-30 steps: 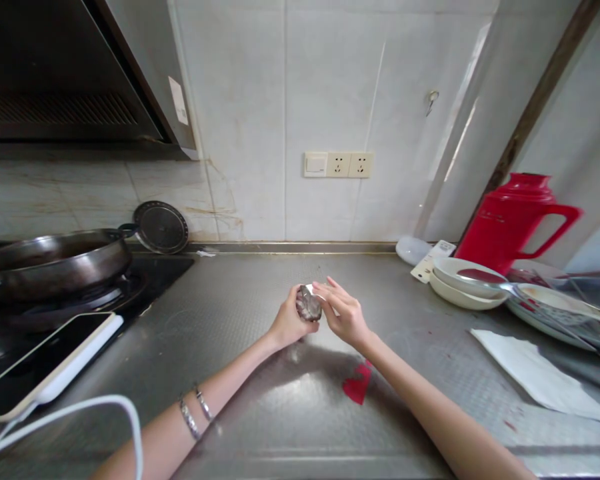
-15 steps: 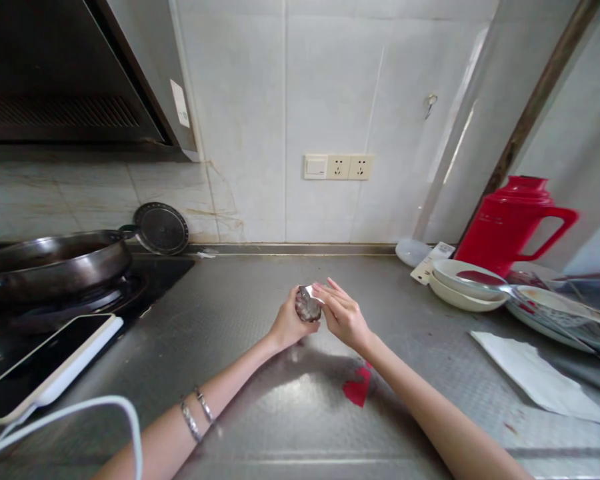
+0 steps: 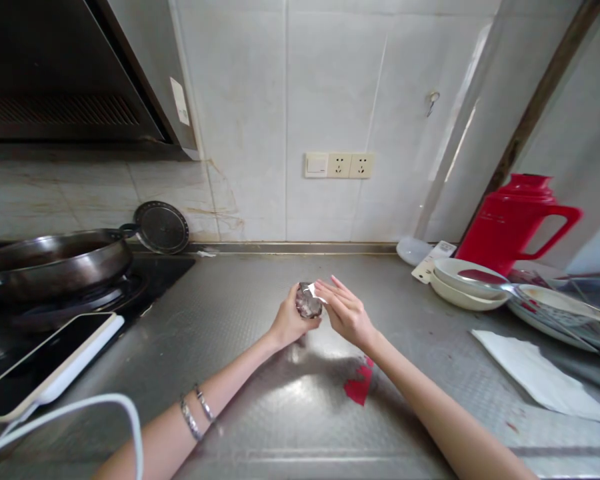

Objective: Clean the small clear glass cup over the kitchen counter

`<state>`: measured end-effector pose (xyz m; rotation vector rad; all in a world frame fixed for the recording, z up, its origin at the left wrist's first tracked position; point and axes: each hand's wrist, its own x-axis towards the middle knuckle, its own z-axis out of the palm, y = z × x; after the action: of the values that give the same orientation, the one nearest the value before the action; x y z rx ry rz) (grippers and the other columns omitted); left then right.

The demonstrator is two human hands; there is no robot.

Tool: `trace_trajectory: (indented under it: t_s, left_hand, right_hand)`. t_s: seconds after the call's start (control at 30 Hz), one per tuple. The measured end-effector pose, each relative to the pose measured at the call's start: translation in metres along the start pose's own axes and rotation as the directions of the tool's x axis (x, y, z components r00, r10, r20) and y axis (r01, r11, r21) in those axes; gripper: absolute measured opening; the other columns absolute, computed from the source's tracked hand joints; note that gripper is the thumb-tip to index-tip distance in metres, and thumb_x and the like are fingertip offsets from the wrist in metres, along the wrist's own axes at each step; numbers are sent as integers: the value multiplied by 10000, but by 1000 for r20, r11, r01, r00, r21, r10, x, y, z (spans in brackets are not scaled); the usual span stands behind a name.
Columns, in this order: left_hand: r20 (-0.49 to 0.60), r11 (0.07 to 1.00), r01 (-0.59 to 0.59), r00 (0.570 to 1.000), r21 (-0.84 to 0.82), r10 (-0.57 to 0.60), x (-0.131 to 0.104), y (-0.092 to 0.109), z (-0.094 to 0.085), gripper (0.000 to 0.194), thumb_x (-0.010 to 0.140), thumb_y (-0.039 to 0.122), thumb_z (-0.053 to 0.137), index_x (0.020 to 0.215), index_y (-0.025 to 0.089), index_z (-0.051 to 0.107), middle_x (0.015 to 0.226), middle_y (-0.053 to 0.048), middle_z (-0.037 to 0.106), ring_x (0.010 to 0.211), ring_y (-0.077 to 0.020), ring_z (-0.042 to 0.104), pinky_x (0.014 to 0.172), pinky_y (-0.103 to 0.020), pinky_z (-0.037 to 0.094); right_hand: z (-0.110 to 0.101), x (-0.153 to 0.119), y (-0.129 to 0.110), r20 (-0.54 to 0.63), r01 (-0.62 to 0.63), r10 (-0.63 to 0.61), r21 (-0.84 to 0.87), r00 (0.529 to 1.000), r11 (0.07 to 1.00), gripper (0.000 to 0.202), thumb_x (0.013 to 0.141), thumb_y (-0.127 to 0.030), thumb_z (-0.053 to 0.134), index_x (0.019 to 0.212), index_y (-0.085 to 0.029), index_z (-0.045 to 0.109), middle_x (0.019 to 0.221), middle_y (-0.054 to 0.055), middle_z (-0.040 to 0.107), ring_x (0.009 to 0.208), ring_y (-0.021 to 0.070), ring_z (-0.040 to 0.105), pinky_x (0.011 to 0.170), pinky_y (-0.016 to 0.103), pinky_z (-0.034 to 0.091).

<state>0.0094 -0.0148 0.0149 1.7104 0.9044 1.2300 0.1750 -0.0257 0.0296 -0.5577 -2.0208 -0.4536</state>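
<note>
My left hand (image 3: 291,323) is wrapped round a small, roundish, dark and clear object (image 3: 307,303), held above the steel counter. At its right side, my right hand (image 3: 347,313) pinches a small white piece (image 3: 313,290) between its fingers, against the object's upper edge. The white piece is too small to name. Below my right wrist, a torn red scrap (image 3: 359,387) lies on the counter (image 3: 230,287).
A pan (image 3: 60,267) sits on the stove at left, with a phone (image 3: 45,363) and white cable (image 3: 95,400) in front. At right are a red thermos (image 3: 505,227), stacked bowls (image 3: 467,293) and a white paper (image 3: 540,380).
My right hand and the white piece have shifted slightly at the object's upper edge, baring more of its top. My left hand keeps its hold.
</note>
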Motion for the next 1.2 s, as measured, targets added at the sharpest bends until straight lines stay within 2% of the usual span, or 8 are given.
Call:
trace_trajectory:
  t_s: [0.13, 0.27, 0.5, 0.73, 0.93, 1.0, 1.13, 1.2]
  left_hand:
    - [26, 1000, 20, 999, -5, -20, 0, -1, -1, 535, 572, 180, 732, 1020, 193, 440, 815, 19, 611, 623, -104, 569, 494, -184, 441]
    - [45, 998, 64, 997, -9, -63, 2, -3, -3, 585, 567, 218, 752, 1038, 204, 405, 822, 16, 604, 574, -112, 568, 402, -178, 425]
    - [37, 996, 30, 999, -83, -27, 1, -2, 0, 563, 594, 194, 733, 1070, 193, 434, 815, 21, 606, 590, -89, 564, 429, -152, 441]
    - [-3, 996, 81, 997, -49, -81, 3, -2, -3, 604, 569, 246, 767, 1068, 197, 430, 892, -16, 625, 612, -127, 591, 350, -161, 426]
    - [12, 995, 39, 999, -93, -38, 0, -4, 1, 574, 591, 209, 744, 1077, 193, 438, 871, -5, 633, 656, -121, 606, 444, -168, 466]
    - [19, 994, 30, 999, -101, -29, 0, -5, 1, 578, 589, 208, 749, 1079, 192, 442, 882, -9, 638, 673, -125, 612, 464, -173, 474]
    - [29, 995, 76, 997, -71, -74, 2, -5, -1, 638, 588, 244, 761, 1129, 195, 425, 943, -34, 634, 643, -136, 602, 377, -171, 430]
    - [18, 995, 76, 997, -61, -75, 2, -5, -1, 633, 588, 219, 751, 1131, 193, 428, 941, -29, 631, 637, -130, 594, 388, -173, 427]
  right_hand:
    - [0, 0, -7, 37, 79, -79, -1, 996, 997, 418, 890, -50, 418, 1279, -170, 509, 1196, 135, 650, 1199, 223, 553, 1059, 487, 429]
    - [0, 2, -15, 67, 128, -130, 35, 989, 991, 421, 893, -51, 402, 1282, -167, 510, 1206, 128, 645, 1219, 215, 533, 1071, 471, 417]
    - [-4, 1, 0, -4, 44, -44, 13, 999, 999, 377, 904, -89, 442, 1253, -192, 543, 1188, 122, 656, 1154, 222, 589, 1048, 477, 440]
    - [0, 0, -12, 56, 146, -148, 43, 987, 988, 408, 884, -46, 436, 1264, -167, 524, 1213, 133, 639, 1198, 217, 553, 1064, 464, 432]
    - [-2, -1, -1, -17, 65, -65, -6, 998, 998, 401, 873, -40, 459, 1246, -169, 533, 1172, 138, 663, 1159, 213, 588, 1048, 464, 445]
    - [-2, -1, -2, -26, 79, -79, -9, 997, 997, 418, 862, -28, 470, 1256, -157, 524, 1162, 145, 667, 1170, 216, 581, 1050, 464, 442]
    - [0, -1, -11, 28, 143, -144, 42, 989, 989, 444, 853, -9, 462, 1273, -144, 515, 1183, 140, 657, 1209, 216, 547, 1063, 457, 429]
    - [2, -1, -12, 19, 110, -112, 72, 994, 991, 417, 865, -23, 464, 1250, -159, 546, 1189, 127, 656, 1195, 214, 560, 1062, 452, 432]
